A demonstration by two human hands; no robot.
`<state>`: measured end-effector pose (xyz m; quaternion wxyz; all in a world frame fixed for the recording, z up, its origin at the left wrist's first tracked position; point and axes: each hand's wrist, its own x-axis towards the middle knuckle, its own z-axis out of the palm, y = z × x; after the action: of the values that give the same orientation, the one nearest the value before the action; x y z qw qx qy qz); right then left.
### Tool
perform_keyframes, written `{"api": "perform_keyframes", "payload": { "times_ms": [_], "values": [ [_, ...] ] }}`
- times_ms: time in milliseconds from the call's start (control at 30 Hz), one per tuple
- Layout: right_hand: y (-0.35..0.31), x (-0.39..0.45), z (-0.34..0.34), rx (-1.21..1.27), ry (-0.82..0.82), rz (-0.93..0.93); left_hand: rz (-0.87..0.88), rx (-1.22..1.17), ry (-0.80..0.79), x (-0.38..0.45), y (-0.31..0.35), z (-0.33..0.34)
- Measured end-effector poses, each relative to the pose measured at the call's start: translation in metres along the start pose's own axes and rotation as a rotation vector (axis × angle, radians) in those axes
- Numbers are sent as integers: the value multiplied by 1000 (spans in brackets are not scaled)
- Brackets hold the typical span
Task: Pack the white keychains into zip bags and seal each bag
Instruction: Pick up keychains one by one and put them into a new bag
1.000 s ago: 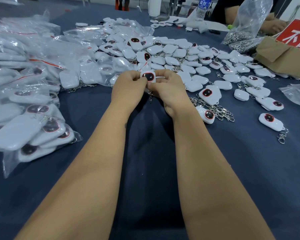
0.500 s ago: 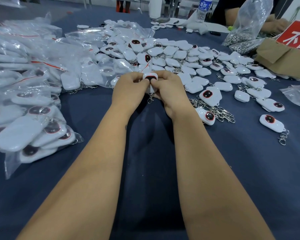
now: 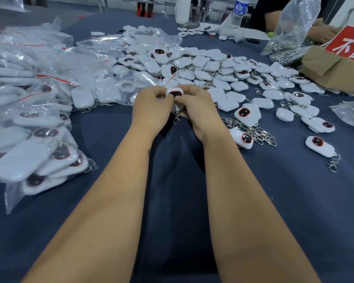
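Note:
A white keychain (image 3: 174,93) with a dark red-rimmed face sits between my two hands at the table's middle. My left hand (image 3: 151,108) and my right hand (image 3: 198,108) both pinch it with curled fingers, thumbs meeting over its face. Its metal clasp (image 3: 177,118) dangles below. Whether a zip bag wraps it I cannot tell. Behind my hands spreads a big heap of loose white keychains (image 3: 208,70). Filled zip bags (image 3: 35,152) are piled on the left.
The blue table cloth (image 3: 172,180) shows bare under my forearms. Loose keychains (image 3: 319,146) and a tangle of clasps (image 3: 258,133) lie right. A cardboard box (image 3: 335,66), a bag of metal rings (image 3: 288,35), a water bottle (image 3: 239,11) and another person's hand (image 3: 323,33) are at the back right.
My hands have closed further over the keychain and pushed it lower between them, so less of its dark face shows. Both arms stay in place.

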<state>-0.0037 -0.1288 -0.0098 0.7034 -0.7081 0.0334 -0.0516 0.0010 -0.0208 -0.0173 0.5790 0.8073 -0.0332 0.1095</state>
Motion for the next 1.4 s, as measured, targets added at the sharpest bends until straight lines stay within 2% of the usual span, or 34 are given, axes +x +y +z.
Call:
{"api": "perform_keyframes", "payload": {
  "times_ms": [133,267,400,500,600,667,800,867,933,1100,1167,1200,1267,1300,1400],
  "values": [
    [0,1,2,22,41,-19,-14,-13,20,0,0,1],
    [1,2,2,84,184,-107,-106,-136,83,2,-2,0],
    [-2,5,-3,274,279,-132,-45,83,84,0,-4,-2],
    [-6,4,-1,522,214,-111,-7,319,139,-4,-1,1],
    [-7,2,7,564,142,-97,-7,333,197,-5,1,4],
    [-5,1,13,447,148,-96,-28,227,226,-4,2,4],
    [3,-1,18,-57,213,-177,-22,23,312,-4,5,3],
    [6,0,19,-329,248,-246,16,-53,305,-6,8,2],
    [9,2,18,-590,237,-271,55,-65,277,-7,9,3],
    [12,0,15,-1031,126,-175,126,-11,279,-7,8,4],
    [10,-1,16,-982,98,-199,122,30,239,-6,7,5],
    [7,-2,17,-844,112,-205,104,45,196,-6,5,6],
    [3,-3,14,-573,221,-244,54,70,74,-4,0,7],
    [2,-4,11,-528,288,-258,45,103,23,-3,-1,7],
    [5,-2,-2,-704,356,-230,78,217,-9,-3,-4,9]
  ]
}}
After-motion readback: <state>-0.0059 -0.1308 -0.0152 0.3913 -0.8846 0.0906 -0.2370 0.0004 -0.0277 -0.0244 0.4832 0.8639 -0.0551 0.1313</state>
